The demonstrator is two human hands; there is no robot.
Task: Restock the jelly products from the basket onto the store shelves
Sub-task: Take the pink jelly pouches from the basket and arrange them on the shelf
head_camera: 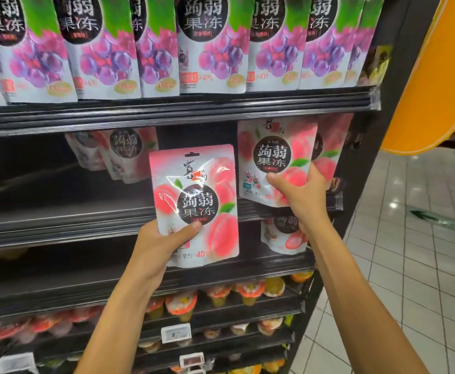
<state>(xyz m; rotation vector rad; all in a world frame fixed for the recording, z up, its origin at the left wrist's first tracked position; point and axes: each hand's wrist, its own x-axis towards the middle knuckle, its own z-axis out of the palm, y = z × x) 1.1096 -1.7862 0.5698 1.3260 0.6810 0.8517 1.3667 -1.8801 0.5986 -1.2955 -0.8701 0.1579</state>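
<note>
Head: 2 peach jelly pouches (194,184) (left hand (161,247), right hand (299,193))

left hand (164,247): mine, bare skin, thumb and back of hand in view
right hand (301,195): mine, bare too, thumb and back of hand in view
left thumbnail (196,225): cut short, plain
right thumbnail (271,177): short as well, slightly blurred
left forearm (118,314): bare all the way to the bottom edge, slim
right forearm (355,279): bare to the bottom edge, slim
clothing: out of frame, I can't tell
</note>
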